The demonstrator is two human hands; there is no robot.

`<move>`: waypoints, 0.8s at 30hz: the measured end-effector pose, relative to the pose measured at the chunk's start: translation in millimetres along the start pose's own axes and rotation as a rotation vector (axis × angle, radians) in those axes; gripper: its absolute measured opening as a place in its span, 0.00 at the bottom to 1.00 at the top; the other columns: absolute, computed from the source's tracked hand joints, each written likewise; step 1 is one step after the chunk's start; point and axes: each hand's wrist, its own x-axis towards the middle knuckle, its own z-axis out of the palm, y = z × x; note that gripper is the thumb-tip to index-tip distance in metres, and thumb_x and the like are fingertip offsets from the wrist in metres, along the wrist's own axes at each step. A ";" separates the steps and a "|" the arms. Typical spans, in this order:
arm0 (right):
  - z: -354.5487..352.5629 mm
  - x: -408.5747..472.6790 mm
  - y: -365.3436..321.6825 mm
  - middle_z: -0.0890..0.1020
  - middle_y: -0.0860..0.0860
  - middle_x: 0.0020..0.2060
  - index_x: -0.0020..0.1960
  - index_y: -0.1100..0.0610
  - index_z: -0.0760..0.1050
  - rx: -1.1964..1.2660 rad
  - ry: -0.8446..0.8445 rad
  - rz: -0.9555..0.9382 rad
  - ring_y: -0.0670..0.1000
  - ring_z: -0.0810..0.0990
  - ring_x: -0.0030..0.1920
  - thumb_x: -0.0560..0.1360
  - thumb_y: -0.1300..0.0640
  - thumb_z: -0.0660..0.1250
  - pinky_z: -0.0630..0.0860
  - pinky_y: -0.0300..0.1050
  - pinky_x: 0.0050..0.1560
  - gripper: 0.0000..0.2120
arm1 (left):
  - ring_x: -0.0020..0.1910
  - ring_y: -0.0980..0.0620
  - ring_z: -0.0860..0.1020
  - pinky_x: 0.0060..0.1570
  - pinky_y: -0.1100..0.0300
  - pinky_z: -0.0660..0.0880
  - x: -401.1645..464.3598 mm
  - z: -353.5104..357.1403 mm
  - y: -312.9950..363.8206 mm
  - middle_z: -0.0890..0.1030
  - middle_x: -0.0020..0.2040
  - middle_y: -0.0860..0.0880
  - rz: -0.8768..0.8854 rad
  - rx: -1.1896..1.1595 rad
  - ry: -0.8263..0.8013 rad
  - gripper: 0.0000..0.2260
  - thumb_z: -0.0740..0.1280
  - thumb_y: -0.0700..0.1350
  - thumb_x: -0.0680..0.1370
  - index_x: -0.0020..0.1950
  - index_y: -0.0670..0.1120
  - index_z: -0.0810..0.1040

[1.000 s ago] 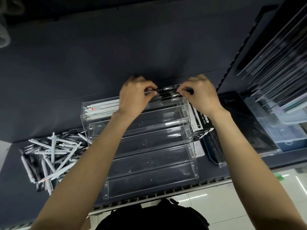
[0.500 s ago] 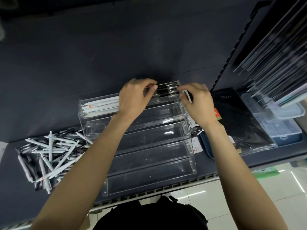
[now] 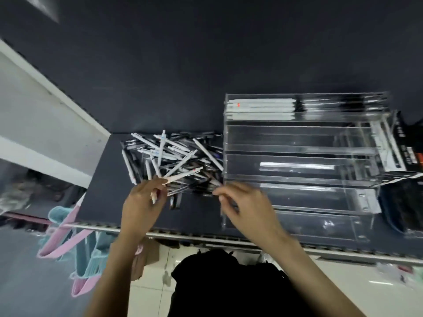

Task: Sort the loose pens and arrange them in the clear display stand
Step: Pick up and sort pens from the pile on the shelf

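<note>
1. The left hand (image 3: 143, 202) pinches a white pen (image 3: 180, 177) at the near edge of the loose pen pile (image 3: 169, 156) on the dark shelf (image 3: 109, 175)
2. The right hand (image 3: 245, 204) has curled fingers at the pile's right edge; whether its grip holds a pen I cannot tell
3. The clear display stand (image 3: 297, 170) sits just right of the pile, with white pens (image 3: 261, 109) and black pens (image 3: 338, 104) in its top tier

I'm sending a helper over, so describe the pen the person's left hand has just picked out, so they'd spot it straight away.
Start at the clear display stand on the dark shelf; left of it lies the heap of loose pens. At the heap's near edge the left hand pinches one white pen, slanting up to the right. Unlike its neighbours, it is lifted between fingers.
</note>
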 end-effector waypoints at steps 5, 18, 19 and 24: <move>90.5 14.9 -22.4 0.80 0.47 0.47 0.51 0.52 0.80 -0.224 -0.132 -0.011 0.51 0.80 0.46 0.69 0.59 0.71 0.76 0.43 0.45 0.11 | 0.48 0.39 0.79 0.46 0.52 0.74 0.7 -10.1 -92.3 0.79 0.50 0.41 -0.242 0.050 -0.095 0.15 0.72 0.36 0.71 0.58 0.43 0.79; 152.5 71.9 -19.8 0.78 0.56 0.59 0.61 0.56 0.76 -0.722 -0.195 0.101 0.58 0.77 0.55 0.56 0.64 0.78 0.78 0.52 0.51 0.33 | 0.68 0.41 0.62 0.65 0.49 0.66 55.4 19.0 -104.6 0.62 0.69 0.41 -0.187 -0.104 -0.278 0.36 0.74 0.56 0.69 0.71 0.46 0.64; 154.4 75.9 -21.0 0.78 0.55 0.58 0.61 0.56 0.76 -0.732 -0.205 0.069 0.58 0.77 0.55 0.56 0.63 0.79 0.78 0.52 0.51 0.34 | 0.67 0.41 0.62 0.64 0.50 0.66 55.2 20.8 -105.8 0.62 0.68 0.42 -0.150 -0.102 -0.279 0.36 0.76 0.54 0.68 0.70 0.46 0.65; 156.7 90.9 -23.0 0.82 0.51 0.45 0.52 0.56 0.80 -0.816 -0.299 -0.017 0.55 0.79 0.47 0.56 0.59 0.80 0.77 0.46 0.46 0.25 | 0.65 0.44 0.65 0.64 0.57 0.65 50.1 22.5 -120.0 0.64 0.66 0.43 -0.059 -0.145 -0.261 0.34 0.78 0.44 0.66 0.69 0.45 0.68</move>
